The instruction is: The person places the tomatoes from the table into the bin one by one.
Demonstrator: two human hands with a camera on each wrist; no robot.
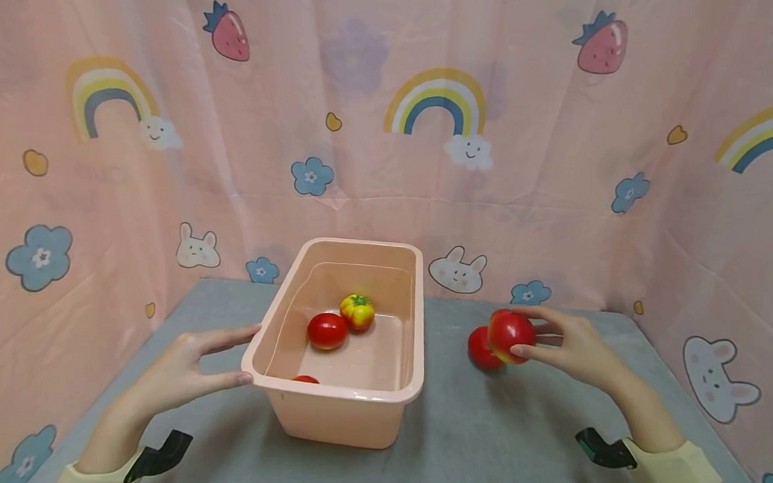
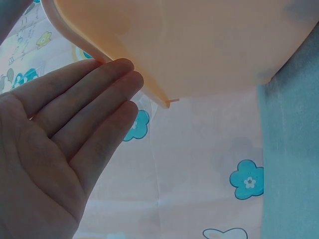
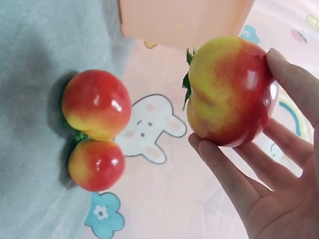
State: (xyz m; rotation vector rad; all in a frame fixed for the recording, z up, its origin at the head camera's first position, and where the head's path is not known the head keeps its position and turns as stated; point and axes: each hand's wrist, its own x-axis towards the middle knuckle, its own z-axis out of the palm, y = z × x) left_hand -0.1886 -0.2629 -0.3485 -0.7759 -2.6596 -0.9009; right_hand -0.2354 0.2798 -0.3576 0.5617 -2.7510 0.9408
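Observation:
In the head view my right hand (image 1: 571, 344) pinches a red and yellow tomato (image 1: 511, 335) between thumb and fingers, above the table. The right wrist view shows this tomato (image 3: 232, 92) with its green leafy stem end facing away from the palm. Two more tomatoes (image 3: 96, 103) lie touching on the table below; the held one partly hides them in the head view. With straight, spread fingers, my left hand (image 1: 182, 366) touches the left rim of a pink plastic tub (image 1: 334, 417). Inside sit a red tomato (image 1: 328, 331), a yellow-red tomato (image 1: 357, 313) and a partly hidden red one (image 1: 306, 379).
A grey cloth (image 1: 453, 441) covers the table. Behind and at both sides hangs a pink curtain (image 1: 251, 150) printed with rainbows, rabbits and flowers. The tub's raised walls stand between the left hand and the tomatoes inside.

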